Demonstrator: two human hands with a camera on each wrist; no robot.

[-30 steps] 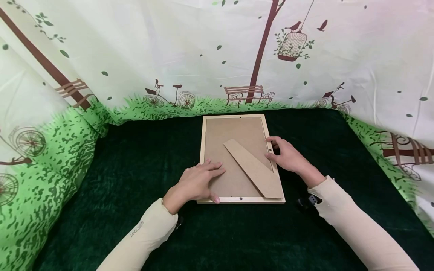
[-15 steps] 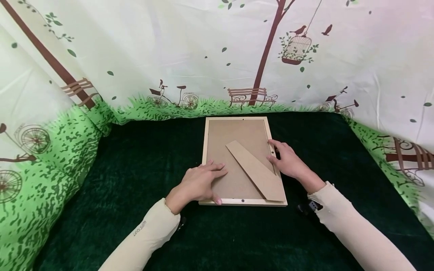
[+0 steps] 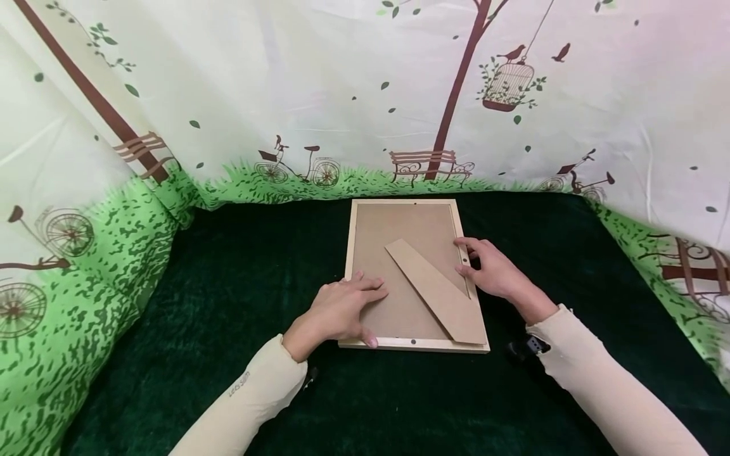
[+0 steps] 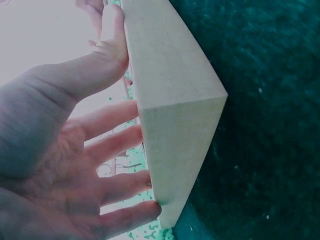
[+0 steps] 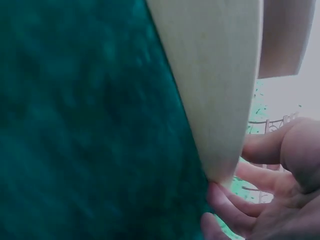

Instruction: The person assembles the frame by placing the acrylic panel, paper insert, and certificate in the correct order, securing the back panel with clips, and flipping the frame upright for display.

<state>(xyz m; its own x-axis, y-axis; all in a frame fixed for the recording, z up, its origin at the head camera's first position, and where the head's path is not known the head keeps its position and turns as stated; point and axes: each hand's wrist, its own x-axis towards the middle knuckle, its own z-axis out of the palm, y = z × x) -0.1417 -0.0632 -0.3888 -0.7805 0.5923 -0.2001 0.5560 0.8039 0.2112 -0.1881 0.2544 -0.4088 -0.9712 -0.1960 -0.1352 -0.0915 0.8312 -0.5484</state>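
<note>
Resting my left hand (image 3: 343,310), fingers spread, on the frame (image 3: 403,304), I pinch its edge with my right hand (image 3: 495,270), likely steadying it

The underside of the wooden frame (image 3: 403,310) is hidden. The left fingers (image 3: 373,296) cover part of it at eight o'clock, the right fingers (image 3: 467,242) a stretch at three. The left sleeve (image 3: 259,389) is cut off at seven o'clock, the right sleeve (image 3: 604,373) at four; the left one's lettering (image 3: 239,384) is too small to read surely. In the right wrist view, the green cloth (image 5: 85,120) at nine is blurred.
</note>
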